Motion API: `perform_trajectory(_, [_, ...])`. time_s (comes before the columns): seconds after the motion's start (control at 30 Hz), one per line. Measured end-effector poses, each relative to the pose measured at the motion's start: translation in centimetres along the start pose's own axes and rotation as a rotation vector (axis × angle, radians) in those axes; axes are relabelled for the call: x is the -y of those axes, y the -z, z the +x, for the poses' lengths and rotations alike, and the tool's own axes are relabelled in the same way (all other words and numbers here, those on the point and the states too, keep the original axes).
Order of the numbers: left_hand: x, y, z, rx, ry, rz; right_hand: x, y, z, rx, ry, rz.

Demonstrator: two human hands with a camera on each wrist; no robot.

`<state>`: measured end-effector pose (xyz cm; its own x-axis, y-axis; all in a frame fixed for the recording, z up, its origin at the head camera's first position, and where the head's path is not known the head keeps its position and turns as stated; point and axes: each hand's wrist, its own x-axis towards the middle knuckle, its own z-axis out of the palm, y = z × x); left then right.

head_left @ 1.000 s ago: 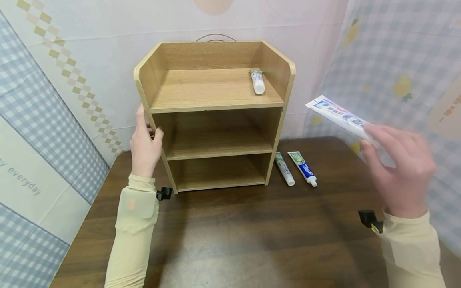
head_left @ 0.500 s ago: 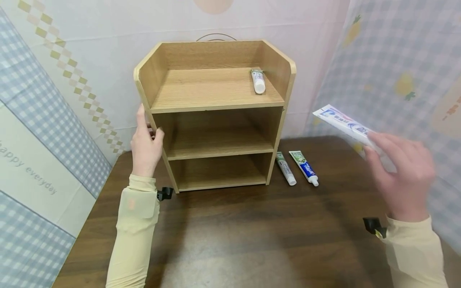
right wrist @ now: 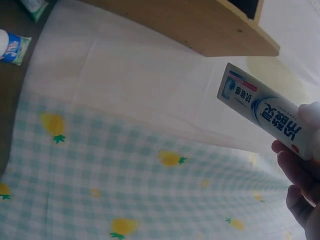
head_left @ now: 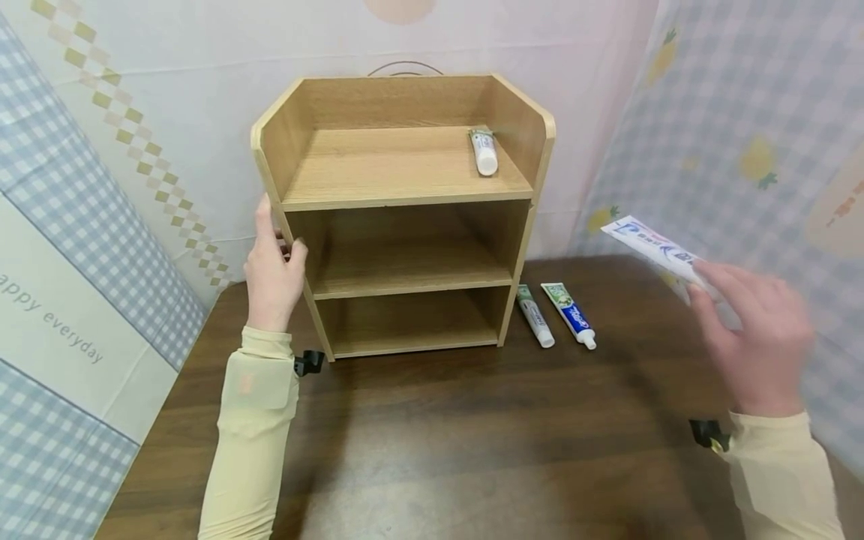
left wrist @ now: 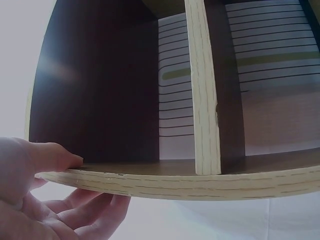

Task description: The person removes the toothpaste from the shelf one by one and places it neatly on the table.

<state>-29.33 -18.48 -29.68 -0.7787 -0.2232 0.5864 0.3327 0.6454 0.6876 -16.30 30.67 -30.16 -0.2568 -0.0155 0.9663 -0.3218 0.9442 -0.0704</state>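
My left hand (head_left: 273, 270) grips the left side panel of a small wooden shelf (head_left: 405, 198). In the left wrist view its thumb lies inside the panel's edge (left wrist: 165, 184) and the other fingers outside. Off to the right, my right hand (head_left: 759, 330) pinches a white and blue toothpaste tube (head_left: 655, 244) near one end, raised above the table. The tube's flat end points toward the shelf, and the hand covers its other end. In the right wrist view the printed face of the toothpaste tube (right wrist: 262, 107) shows, beside the shelf's side panel (right wrist: 200, 30).
A white toothpaste tube (head_left: 484, 152) lies at the right of the top shelf. Two more, a white-green tube (head_left: 535, 316) and a blue-green tube (head_left: 569, 315), lie on the brown table (head_left: 432, 442) right of the shelf. Patterned cloth (head_left: 729, 135) hangs behind and at both sides.
My right hand has moved the toothpaste tube lower and slightly to the right, away from the shelf. The left hand keeps its grip, and the shelf stays in place.
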Motion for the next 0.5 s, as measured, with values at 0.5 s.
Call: perform_trajectory(0.5, [-0.1, 0.1, -0.2, 0.001, -0.004, 0.010, -3.8, -1.6, -2.1, 0.150, 0.006, -0.082])
